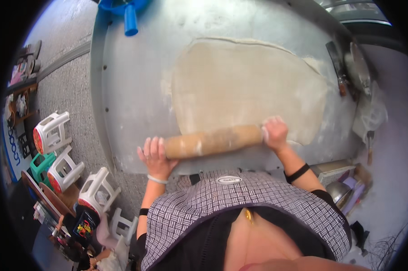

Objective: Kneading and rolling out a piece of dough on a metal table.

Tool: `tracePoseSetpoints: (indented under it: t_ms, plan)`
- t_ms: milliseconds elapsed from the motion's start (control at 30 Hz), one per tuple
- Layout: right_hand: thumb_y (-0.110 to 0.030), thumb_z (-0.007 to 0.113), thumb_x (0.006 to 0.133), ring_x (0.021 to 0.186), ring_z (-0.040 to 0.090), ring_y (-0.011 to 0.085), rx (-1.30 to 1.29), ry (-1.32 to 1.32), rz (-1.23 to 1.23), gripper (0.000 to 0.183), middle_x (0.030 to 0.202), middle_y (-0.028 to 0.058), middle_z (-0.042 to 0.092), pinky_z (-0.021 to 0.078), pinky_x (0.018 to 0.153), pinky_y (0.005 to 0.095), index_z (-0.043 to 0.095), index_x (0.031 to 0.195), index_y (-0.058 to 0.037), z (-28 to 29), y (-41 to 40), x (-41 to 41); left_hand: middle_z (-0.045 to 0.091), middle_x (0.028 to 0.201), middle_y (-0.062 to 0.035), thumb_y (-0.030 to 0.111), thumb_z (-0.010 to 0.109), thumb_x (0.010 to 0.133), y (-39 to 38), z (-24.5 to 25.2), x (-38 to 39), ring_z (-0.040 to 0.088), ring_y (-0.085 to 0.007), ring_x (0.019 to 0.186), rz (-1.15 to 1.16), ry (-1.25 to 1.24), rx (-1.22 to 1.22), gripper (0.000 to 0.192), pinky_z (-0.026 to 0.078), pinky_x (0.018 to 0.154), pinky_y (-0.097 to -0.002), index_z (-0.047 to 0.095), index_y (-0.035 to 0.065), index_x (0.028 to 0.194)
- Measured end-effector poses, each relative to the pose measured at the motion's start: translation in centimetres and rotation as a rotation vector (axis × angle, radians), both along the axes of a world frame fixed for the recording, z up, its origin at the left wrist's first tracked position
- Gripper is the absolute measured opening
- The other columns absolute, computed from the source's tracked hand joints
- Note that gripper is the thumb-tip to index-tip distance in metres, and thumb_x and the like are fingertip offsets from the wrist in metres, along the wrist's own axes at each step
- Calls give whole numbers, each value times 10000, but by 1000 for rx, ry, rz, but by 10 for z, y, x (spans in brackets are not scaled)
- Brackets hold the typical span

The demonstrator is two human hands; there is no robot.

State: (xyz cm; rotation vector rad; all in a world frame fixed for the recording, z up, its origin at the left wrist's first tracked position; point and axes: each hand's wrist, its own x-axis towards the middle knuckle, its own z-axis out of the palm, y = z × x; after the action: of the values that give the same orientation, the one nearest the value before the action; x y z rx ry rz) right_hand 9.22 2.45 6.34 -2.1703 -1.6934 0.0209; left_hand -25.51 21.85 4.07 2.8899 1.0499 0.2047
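Observation:
A wide, flat sheet of dough (248, 84) lies on a metal worktable (133, 88), with traces of flour around it. Across the sheet's near edge rests a thick wooden rolling pin (214, 141), slightly blurred. At the pin's left end is my left hand (156, 155), its fingers over the end; how firmly it grips is unclear. My right hand (275, 132) is closed around the pin's right end, above the near right part of the dough.
A blue plastic container with a handle (131, 20) sits at the table's far left. A broad-bladed tool (336, 64), a metal pan (359, 67) and a clear plastic bag (373, 111) lie along the right side. White plastic stools (63, 172) and people (106, 257) are at the left.

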Motion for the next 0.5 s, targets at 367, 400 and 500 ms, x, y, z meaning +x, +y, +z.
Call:
tracePoseSetpoints:
  t_ms: [367,400,500]
  plan:
    - [-232,538,758,691,518,296,195,-164,-229,139,687,101,541,391,635,417,562,700,-108,-26,199,136,431,1213,-130,484,710,608,178,10,153,359,-297,1180,72,-85,-64,892,155,1037,-532,330,77,1305]
    - [-231,550,753,749,514,292,131,-172,-207,125,748,107,548,381,659,420,560,754,-106,-31,183,131,427,1232,-141,519,672,640,169,-2,139,361,-306,1186,58,-42,-52,869,155,1039,-526,340,58,1297]
    - [-215,578,715,770,514,295,2,-144,-224,174,800,115,548,380,679,422,566,843,-97,-20,105,91,431,1239,-150,605,569,707,120,-14,98,386,-310,1173,-124,-101,53,834,153,1035,-526,370,14,1262]
